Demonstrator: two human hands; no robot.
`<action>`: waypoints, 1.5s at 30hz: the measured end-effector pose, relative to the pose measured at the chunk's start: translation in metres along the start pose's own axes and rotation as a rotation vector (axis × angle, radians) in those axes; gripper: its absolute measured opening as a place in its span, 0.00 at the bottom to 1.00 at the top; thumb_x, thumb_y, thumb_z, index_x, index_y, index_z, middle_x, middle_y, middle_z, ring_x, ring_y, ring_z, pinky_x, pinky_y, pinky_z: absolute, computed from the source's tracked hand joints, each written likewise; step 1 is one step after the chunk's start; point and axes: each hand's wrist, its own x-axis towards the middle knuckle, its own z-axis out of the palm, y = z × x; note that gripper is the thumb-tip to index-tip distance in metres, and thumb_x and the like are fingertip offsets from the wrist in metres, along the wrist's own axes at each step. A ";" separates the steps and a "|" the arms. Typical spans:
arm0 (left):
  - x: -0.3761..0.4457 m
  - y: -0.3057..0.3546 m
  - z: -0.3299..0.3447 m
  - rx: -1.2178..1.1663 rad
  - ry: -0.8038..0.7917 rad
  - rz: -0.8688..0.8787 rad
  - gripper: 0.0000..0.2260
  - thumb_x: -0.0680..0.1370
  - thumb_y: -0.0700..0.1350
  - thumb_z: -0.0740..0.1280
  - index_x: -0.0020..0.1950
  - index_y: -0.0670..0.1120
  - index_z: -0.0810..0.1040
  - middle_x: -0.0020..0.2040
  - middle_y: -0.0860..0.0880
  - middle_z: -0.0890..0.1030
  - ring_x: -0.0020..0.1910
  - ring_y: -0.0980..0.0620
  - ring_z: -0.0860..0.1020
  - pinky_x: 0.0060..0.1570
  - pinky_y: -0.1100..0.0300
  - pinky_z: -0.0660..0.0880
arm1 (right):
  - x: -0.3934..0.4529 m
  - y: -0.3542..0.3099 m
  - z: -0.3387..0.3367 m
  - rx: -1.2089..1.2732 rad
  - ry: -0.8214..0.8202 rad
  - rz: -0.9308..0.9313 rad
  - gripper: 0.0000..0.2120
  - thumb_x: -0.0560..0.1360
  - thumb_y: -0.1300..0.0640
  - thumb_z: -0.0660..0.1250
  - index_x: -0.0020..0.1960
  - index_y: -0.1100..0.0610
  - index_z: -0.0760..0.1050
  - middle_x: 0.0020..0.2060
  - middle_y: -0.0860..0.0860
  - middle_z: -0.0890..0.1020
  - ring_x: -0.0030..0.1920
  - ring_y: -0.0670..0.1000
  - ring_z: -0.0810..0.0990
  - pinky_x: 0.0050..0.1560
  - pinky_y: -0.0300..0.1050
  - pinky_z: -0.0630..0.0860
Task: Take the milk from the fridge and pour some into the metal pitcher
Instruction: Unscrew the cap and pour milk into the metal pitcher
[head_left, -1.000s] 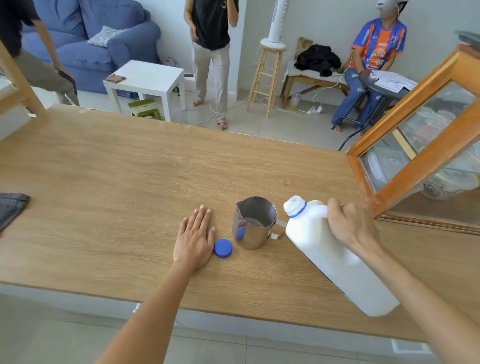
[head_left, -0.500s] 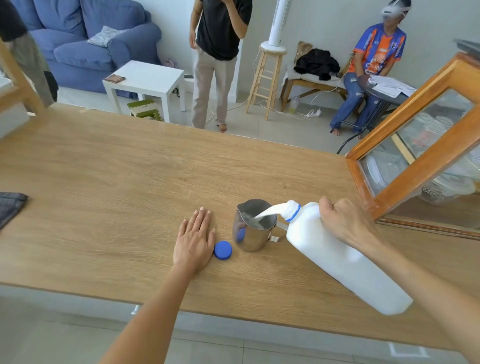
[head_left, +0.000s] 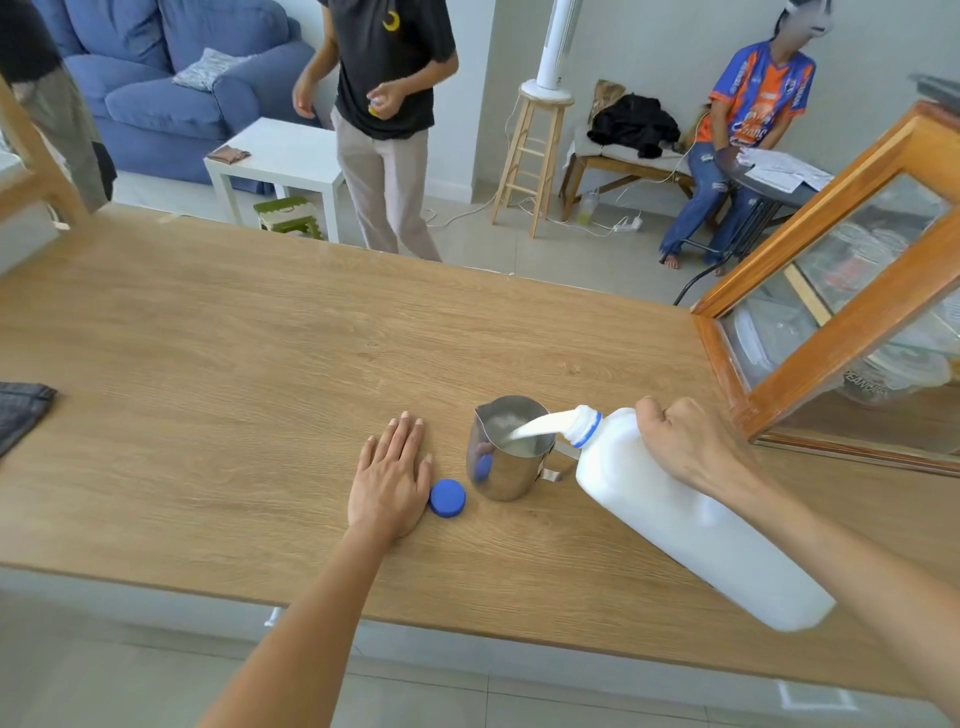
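Gripping the tilted milk jug (head_left: 675, 514) over the metal pitcher (head_left: 506, 449), left hand (head_left: 389, 478) flat beside blue cap (head_left: 447, 498).

Milk jug (head_left: 691, 525) tipped over metal pitcher (head_left: 506, 449), mid-pour.
White plastic jug, blue neck ring, uncapped, tilted leftward with mouth above pitcher rim; white stream entering upright steel pitcher on wooden counter (head_left: 234, 364), handle facing jug; blue cap (head_left: 447, 498) lying flat just left of pitcher.
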 end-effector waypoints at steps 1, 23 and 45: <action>0.000 0.000 0.000 0.008 -0.005 0.002 0.26 0.82 0.54 0.46 0.79 0.49 0.46 0.80 0.52 0.46 0.78 0.55 0.44 0.77 0.54 0.44 | 0.000 0.000 0.000 -0.003 -0.002 0.002 0.26 0.78 0.50 0.50 0.23 0.59 0.61 0.23 0.54 0.67 0.27 0.54 0.67 0.31 0.45 0.62; 0.000 0.000 0.000 0.030 -0.016 0.007 0.26 0.82 0.54 0.44 0.79 0.49 0.44 0.79 0.52 0.44 0.78 0.55 0.43 0.77 0.54 0.43 | 0.001 -0.003 -0.002 -0.038 -0.038 0.013 0.23 0.77 0.49 0.49 0.26 0.58 0.60 0.24 0.53 0.66 0.26 0.53 0.65 0.29 0.44 0.60; 0.000 0.000 0.001 0.031 -0.012 0.004 0.26 0.82 0.54 0.45 0.79 0.49 0.45 0.80 0.52 0.45 0.78 0.55 0.43 0.77 0.54 0.43 | 0.005 -0.005 -0.004 -0.082 -0.051 -0.004 0.23 0.77 0.49 0.49 0.26 0.58 0.61 0.24 0.53 0.67 0.26 0.53 0.66 0.30 0.43 0.61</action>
